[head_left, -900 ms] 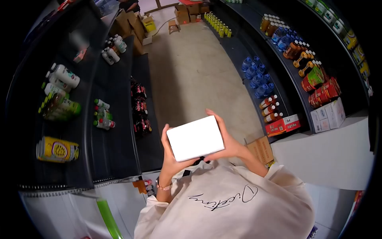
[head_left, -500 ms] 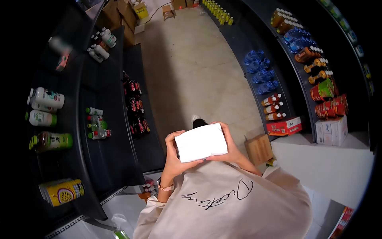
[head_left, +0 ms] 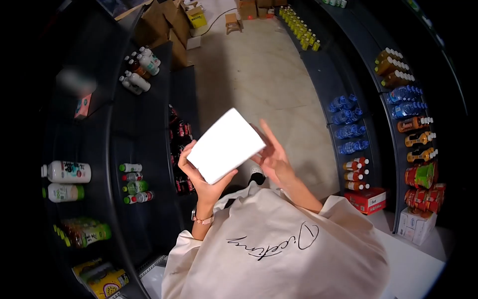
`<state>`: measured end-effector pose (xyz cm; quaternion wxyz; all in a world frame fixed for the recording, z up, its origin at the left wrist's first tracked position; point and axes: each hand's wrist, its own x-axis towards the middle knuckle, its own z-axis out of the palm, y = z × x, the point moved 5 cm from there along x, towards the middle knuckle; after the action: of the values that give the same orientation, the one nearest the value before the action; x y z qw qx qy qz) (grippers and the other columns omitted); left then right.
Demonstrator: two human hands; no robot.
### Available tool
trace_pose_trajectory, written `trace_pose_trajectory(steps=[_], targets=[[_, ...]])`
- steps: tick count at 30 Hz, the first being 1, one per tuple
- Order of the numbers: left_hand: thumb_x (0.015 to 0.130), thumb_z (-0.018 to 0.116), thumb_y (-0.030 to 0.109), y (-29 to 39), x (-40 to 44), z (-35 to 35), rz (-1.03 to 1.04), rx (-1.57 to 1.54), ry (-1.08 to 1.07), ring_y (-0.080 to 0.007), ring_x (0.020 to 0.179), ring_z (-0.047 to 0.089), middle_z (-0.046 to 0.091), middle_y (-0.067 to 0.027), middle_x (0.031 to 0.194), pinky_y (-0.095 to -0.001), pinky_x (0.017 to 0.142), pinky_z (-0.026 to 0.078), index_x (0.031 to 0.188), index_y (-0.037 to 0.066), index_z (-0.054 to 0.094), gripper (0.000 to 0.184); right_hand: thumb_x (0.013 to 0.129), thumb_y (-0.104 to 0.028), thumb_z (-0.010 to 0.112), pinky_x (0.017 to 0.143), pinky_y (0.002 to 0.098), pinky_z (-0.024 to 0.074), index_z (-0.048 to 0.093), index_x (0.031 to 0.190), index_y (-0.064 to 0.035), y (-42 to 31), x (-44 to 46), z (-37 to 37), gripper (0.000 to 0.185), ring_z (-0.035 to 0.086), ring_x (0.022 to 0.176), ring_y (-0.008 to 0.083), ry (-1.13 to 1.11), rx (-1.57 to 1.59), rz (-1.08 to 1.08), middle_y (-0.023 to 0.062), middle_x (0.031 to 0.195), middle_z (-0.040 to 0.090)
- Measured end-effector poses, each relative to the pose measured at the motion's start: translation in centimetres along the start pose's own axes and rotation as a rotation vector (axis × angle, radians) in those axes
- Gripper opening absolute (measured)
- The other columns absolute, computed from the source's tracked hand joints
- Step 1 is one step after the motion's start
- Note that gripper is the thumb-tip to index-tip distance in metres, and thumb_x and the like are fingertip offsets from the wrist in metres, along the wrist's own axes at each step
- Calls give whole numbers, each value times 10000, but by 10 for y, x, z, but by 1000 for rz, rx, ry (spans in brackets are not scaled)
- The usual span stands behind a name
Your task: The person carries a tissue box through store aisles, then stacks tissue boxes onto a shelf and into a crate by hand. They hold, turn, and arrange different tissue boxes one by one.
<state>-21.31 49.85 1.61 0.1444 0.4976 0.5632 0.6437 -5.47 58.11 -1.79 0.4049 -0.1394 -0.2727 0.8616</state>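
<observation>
Head view: dark shelving racks [head_left: 144, 109] flank you on the left and more dark shelves [head_left: 318, 77] run along your right, with the pale aisle floor [head_left: 249, 74] between them. Your cream shirt [head_left: 303, 269] fills the bottom, and dark bottles with red labels [head_left: 184, 130] stand on the low left shelf, beyond your left hand.

Your white rectangular package [head_left: 226, 144] is held out in front of your chest, above the floor. A moment ago it lay nearly level between both hands; now it is tipped steeply, its far end raised toward the right. Its face is too bright to read any print.

Your left hand [head_left: 203, 188] has its grip pinching the lower left end, fingers at the side and thumb along the near edge. Your right hand [head_left: 276, 162] has loosened: that grip is spread, one finger extended, just beside the right edge; you cannot tell whether it touches. Most of the weight now seems to be on your left.
</observation>
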Motion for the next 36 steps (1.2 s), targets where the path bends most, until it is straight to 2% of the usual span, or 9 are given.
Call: trace_pose_trajectory(steps=[2,6,8,14,16,20,25,32,36], targets=[[571,889,226,-12,11,15,-65,-11,53,-276,1236,366,301,-158,1331,-391,1042,316,1336,67,192,1047,712,-474,769,1069,405,322,149,1480,-111,9,19,3,1052,364,1308,220,0,148,8,85,1434,344],[644,828,266,-40,17,67,-321,-164,-35,-273,1296,286,268,-159,1352,-397,1081,226,1385,67,131,1036,714,-629,682,1064,376,317,251,1417,-49,24,52,-37,1008,407,1260,220,143,29,58,73,1416,361],[646,824,278,-50,32,83,-359,-323,-105,-296,1356,204,201,-183,1425,-418,1099,185,1392,62,125,1045,778,-625,604,1046,393,347,130,1476,-112,1,79,-46,988,419,1255,238,150,31,-1,93,1423,352],[762,555,663,-57,147,76,140,-38,93,-309,1429,19,25,-180,1537,-499,1125,46,1455,-3,31,1095,838,-521,585,1026,386,378,-90,1489,-204,-59,166,-10,990,402,1278,258,-56,-18,-175,121,1460,302],[837,439,652,-69,174,105,295,208,-446,-445,1396,-81,-64,-280,1512,-562,1101,-8,1448,-68,10,1038,871,-581,448,1097,416,281,-66,1485,-94,-61,199,9,938,299,1357,295,-170,-214,-289,162,1506,213],[845,403,647,-125,256,116,216,-146,-417,-470,1386,-96,-82,-305,1499,-563,1098,-18,1445,-63,-45,1032,856,-700,339,1115,418,227,-43,1483,-65,-93,281,30,972,227,1391,310,-126,-404,-269,200,1517,150],[818,427,684,-156,345,116,339,-243,-362,-436,1396,-101,-150,-305,1488,-547,1101,-15,1450,-25,-95,1084,933,-620,143,1137,430,56,29,1486,-50,-108,371,29,803,72,1426,310,-219,-585,-343,218,1536,6],[757,567,657,-178,428,91,410,-413,-400,-341,1404,-165,-249,-250,1481,-484,1120,-15,1422,-9,-201,1215,965,-448,234,1113,484,46,206,1454,19,-105,447,37,678,115,1416,360,-293,-906,-685,230,1534,58],[764,519,657,-175,453,70,389,-451,-380,-305,1422,-71,-159,-210,1512,-468,1136,17,1412,-55,-161,1179,937,-236,315,1130,486,45,282,1425,40,-104,464,65,562,39,1432,344,-622,-939,-1079,230,1532,52]])
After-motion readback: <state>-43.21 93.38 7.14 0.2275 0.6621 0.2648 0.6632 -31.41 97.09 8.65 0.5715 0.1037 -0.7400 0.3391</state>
